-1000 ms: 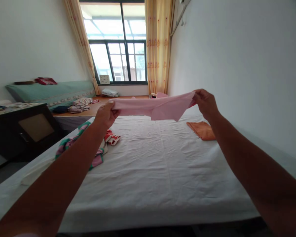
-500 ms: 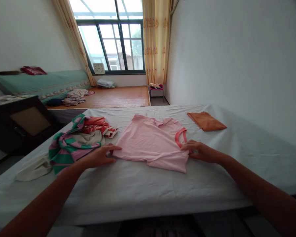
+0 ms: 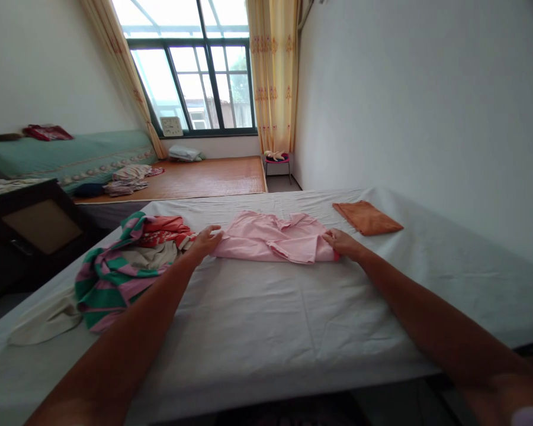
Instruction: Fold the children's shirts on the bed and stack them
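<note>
Pink shirt [image 3: 275,238] lies on the white bed sheet [image 3: 293,313], folded over on itself, mid-bed and toward the far side. Left hand [image 3: 205,240] is at its left edge, fingers on the cloth; right hand [image 3: 341,242] is at its right edge by the darker pink sleeve trim, fingers closed on the fabric as far as I can tell. Left grip: can't tell if it pinches or just presses. Hands are well apart, one at each end of the shirt. Clothes pile [image 3: 128,260] sits just left of the left hand, touching or nearly touching the shirt: green/pink striped piece on top, red patterned piece behind it, a cream piece trailing toward the near-left bed edge. Folded orange cloth [image 3: 366,217] lies flat on the sheet, far right, apart from the shirt, near the wall. Nothing lies between the hands and the shirt; the near half of the sheet is bare. Beyond the bed: wooden platform [image 3: 204,177] with a small clothes heap [image 3: 127,180], a green mattress [image 3: 71,155] on the left, a dark cabinet [image 3: 31,228] at near left. Small stool [image 3: 276,161] by the yellow curtain [image 3: 273,77]. Square clock [image 3: 172,126] on the window sill; dial too small to read. No legible writing or brand anywhere.
</note>
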The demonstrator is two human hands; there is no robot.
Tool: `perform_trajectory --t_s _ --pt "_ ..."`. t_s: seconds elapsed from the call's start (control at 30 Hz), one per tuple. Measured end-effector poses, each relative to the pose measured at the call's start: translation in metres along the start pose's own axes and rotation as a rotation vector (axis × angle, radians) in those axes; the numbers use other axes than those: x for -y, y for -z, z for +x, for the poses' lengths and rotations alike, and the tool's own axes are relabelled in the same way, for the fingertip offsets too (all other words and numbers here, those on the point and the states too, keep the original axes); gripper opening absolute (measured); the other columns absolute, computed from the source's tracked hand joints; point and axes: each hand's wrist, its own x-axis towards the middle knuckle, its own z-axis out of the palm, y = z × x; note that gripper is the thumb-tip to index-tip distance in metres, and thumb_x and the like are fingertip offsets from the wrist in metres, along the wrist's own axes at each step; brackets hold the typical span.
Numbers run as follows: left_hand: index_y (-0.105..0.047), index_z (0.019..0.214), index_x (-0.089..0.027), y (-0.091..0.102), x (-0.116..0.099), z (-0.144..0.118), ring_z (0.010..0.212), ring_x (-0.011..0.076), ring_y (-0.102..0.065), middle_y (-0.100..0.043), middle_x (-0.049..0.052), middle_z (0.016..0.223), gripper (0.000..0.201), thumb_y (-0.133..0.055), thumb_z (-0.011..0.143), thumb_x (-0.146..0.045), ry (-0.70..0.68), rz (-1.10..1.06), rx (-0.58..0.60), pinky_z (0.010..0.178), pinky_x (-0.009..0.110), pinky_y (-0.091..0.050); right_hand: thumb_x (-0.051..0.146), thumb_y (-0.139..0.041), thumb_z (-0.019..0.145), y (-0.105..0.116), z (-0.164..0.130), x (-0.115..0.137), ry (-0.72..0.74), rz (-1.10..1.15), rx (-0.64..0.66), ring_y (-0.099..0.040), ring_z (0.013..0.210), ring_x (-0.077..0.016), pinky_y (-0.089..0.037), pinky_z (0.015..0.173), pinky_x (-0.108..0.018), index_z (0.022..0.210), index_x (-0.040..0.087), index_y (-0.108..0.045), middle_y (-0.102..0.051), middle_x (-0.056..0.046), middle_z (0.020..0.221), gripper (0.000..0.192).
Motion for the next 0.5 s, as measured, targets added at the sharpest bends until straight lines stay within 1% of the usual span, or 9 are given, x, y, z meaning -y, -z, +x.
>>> perform_trajectory --t_s 0.07,0.13,0.17,0.23,0.3,0.37,0.4,0.43,0.5 --pt "-0.049 0.131 -0.014 -0.002 0.01 0.002 0.06 0.0132 -0.051 -0.057 -0.001 0.071 0.068 -0.062 0.074 -0.049 -0.005 0.068 -0.004 0.053 0.021 -0.036 0.05 -0.055 0.084 0.006 -0.006 -0.007 0.028 0.05 0.055 -0.053 0.069 -0.0152 -0.041 0.06 -0.025 0.114 0.014 -0.06 -0.063 -0.005 0.08 0.047" --pt "-0.037 0.142 -0.015 0.002 0.018 0.001 0.059 0.0127 -0.05 -0.055 -0.003 0.069 0.08 -0.063 0.073 -0.045 -0.109 0.194 0.106 0.054 0.021 -0.037 0.052 -0.06 0.082 0.013 -0.015 -0.011 0.121 0.143 0.21 -0.053 0.07 -0.0148 -0.041 0.061 -0.025 0.138 0.018 -0.044 -0.063 -0.003 0.084 0.067" --pt "-0.033 0.145 -0.017 0.005 0.021 0.0 0.06 0.0127 -0.05 -0.054 -0.004 0.069 0.083 -0.064 0.071 -0.04 -0.178 0.262 0.17 0.056 0.022 -0.037 0.052 -0.064 0.079 0.016 -0.019 -0.011 0.176 0.168 0.284 -0.052 0.068 -0.0141 -0.04 0.06 -0.025 0.142 0.02 -0.04 -0.061 -0.002 0.082 0.074" --pt "-0.033 0.146 -0.02 0.011 0.022 -0.001 0.065 0.014 -0.052 -0.055 -0.003 0.074 0.083 -0.061 0.069 -0.03 -0.296 0.399 0.216 0.061 0.023 -0.04 0.052 -0.07 0.074 0.022 -0.023 -0.01 0.261 0.171 0.365 -0.049 0.064 -0.0127 -0.039 0.059 -0.025 0.135 0.022 -0.05 -0.058 0.001 0.076 0.072" --pt "-0.04 0.143 -0.022 0.015 0.016 -0.003 0.08 0.0177 -0.057 -0.06 0.0 0.085 0.077 -0.055 0.067 -0.022 -0.346 0.493 0.155 0.07 0.026 -0.043 0.054 -0.07 0.072 0.028 -0.022 -0.008 0.285 0.188 0.365 -0.048 0.063 -0.0119 -0.039 0.058 -0.026 0.116 0.019 -0.065 -0.057 0.001 0.074 0.056" --pt "-0.045 0.139 -0.023 0.017 0.009 -0.005 0.094 0.021 -0.058 -0.062 0.004 0.098 0.073 -0.05 0.067 -0.019 -0.356 0.523 0.082 0.077 0.027 -0.044 0.055 -0.069 0.073 0.037 -0.02 -0.009 0.262 0.244 0.35 -0.049 0.064 -0.0121 -0.04 0.06 -0.026 0.103 0.017 -0.069 -0.057 -0.001 0.075 0.048" --pt "-0.045 0.139 -0.023 0.018 0.006 -0.007 0.097 0.0215 -0.058 -0.062 0.005 0.103 0.072 -0.049 0.067 -0.019 -0.356 0.508 0.079 0.077 0.027 -0.044 0.054 -0.069 0.073 0.043 -0.019 -0.011 0.239 0.267 0.357 -0.05 0.066 -0.0124 -0.04 0.061 -0.026 0.101 0.017 -0.069 -0.058 -0.001 0.075 0.047" --pt "-0.042 0.141 -0.023 0.019 0.005 -0.009 0.095 0.021 -0.059 -0.062 0.005 0.106 0.073 -0.049 0.069 -0.02 -0.354 0.48 0.107 0.076 0.027 -0.045 0.053 -0.07 0.073 0.049 -0.019 -0.013 0.211 0.272 0.383 -0.05 0.066 -0.0125 -0.041 0.061 -0.026 0.102 0.016 -0.069 -0.058 -0.001 0.076 0.047" --pt "-0.034 0.146 -0.021 0.022 0.005 -0.012 0.084 0.0182 -0.059 -0.063 0.005 0.103 0.075 -0.049 0.072 -0.024 -0.34 0.431 0.238 0.07 0.026 -0.045 0.052 -0.073 0.071 0.06 -0.02 -0.019 0.16 0.228 0.498 -0.05 0.067 -0.0124 -0.04 0.06 -0.025 0.103 0.016 -0.069 -0.059 -0.002 0.076 0.048"
